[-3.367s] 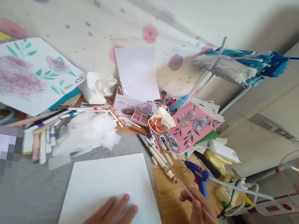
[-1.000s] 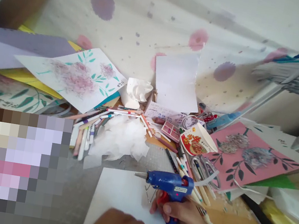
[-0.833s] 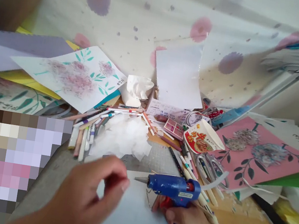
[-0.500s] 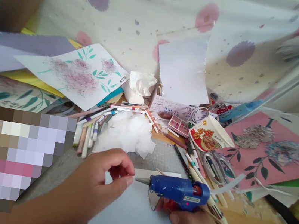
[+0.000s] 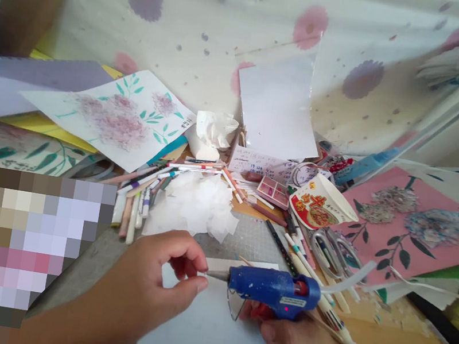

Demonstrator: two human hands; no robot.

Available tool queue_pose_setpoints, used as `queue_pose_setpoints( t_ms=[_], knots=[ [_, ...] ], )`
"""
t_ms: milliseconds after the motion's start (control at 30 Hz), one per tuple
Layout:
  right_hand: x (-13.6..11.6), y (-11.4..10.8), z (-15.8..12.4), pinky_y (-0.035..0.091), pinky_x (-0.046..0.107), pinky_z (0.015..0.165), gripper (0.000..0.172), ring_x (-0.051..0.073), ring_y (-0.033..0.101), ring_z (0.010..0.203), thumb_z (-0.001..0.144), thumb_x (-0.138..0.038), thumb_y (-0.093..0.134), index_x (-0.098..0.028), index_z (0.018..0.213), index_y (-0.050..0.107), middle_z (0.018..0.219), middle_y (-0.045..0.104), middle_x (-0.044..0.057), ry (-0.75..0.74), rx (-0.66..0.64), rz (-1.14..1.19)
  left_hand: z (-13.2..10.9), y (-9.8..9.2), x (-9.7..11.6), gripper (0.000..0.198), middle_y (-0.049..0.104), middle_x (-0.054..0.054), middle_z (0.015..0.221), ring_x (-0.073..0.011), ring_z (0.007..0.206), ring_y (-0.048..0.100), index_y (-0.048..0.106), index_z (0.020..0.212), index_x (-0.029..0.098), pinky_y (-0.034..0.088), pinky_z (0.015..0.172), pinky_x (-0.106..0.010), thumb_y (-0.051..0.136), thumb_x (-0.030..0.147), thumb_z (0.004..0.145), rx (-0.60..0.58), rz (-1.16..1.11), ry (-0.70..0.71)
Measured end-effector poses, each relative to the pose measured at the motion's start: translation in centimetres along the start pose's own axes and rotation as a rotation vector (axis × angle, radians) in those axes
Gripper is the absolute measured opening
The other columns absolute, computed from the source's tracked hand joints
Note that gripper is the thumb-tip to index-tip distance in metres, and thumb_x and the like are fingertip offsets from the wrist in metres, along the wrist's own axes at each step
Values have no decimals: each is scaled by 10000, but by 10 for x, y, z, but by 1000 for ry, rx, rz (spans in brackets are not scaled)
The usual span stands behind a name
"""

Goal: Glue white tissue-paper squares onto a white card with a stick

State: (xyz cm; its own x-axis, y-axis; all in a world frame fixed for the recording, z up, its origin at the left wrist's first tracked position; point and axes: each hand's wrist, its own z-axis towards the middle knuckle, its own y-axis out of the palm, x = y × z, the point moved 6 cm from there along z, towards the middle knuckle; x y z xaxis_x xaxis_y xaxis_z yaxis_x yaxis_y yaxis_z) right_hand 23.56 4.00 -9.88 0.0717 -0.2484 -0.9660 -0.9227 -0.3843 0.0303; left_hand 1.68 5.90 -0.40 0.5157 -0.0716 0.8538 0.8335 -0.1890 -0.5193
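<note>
My right hand [image 5: 294, 336] is wrapped round the handle of a blue hot glue gun [image 5: 267, 287], its nozzle pointing left. A red light glows on the gun's side, and a pale glue stick [image 5: 349, 279] sticks out of its back. At the nozzle's tip, my left hand [image 5: 163, 283] is closed in a pinch, thumb against fingertips. Something small and whitish may lie in that pinch, too small to name. Below both hands lies a white sheet of paper [image 5: 207, 337]. A pile of thin white paper pieces [image 5: 196, 201] sits just beyond my left hand.
Markers [image 5: 133, 215] fan out around the paper pile. To the right stand a paper noodle cup [image 5: 324, 204] and scissors [image 5: 332, 252], near a pink sheet with paper flowers [image 5: 379, 242]. A flower picture [image 5: 112, 113] leans at left, beside a tissue pack [image 5: 211, 134].
The glue gun has shifted slightly left, its nozzle now meeting the left fingertips. The left thumb has moved slightly right and down. The camera view has shifted a little.
</note>
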Motion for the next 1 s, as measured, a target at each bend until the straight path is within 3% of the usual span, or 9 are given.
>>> queue_pose_setpoints(
  t_ms=[367, 833, 1000],
  knots=[
    [2, 0, 2, 385, 230, 485, 399, 123, 488, 559, 551, -510, 811, -177, 765, 761, 670, 604, 20, 17, -12, 39, 2, 0, -3, 151, 601, 31, 641, -136, 602, 517, 630, 668, 203, 355, 542, -230, 541, 295, 748, -11, -4, -42],
    [2, -3, 1, 424, 232, 530, 359, 113, 471, 578, 567, -484, 821, -160, 683, 718, 712, 640, 39, -25, 20, 62, 1, -2, -4, 203, 681, 22, 743, -182, 703, 596, 701, 781, 224, 386, 635, -281, 534, 338, 796, -25, -24, -53],
    [1, -2, 0, 420, 234, 526, 411, 131, 497, 601, 554, -496, 821, -154, 769, 742, 696, 618, 33, 14, 6, 39, 2, -3, -4, 165, 671, 31, 721, -172, 707, 597, 684, 753, 232, 400, 656, -273, 561, 338, 776, -12, -29, -50]
  ],
)
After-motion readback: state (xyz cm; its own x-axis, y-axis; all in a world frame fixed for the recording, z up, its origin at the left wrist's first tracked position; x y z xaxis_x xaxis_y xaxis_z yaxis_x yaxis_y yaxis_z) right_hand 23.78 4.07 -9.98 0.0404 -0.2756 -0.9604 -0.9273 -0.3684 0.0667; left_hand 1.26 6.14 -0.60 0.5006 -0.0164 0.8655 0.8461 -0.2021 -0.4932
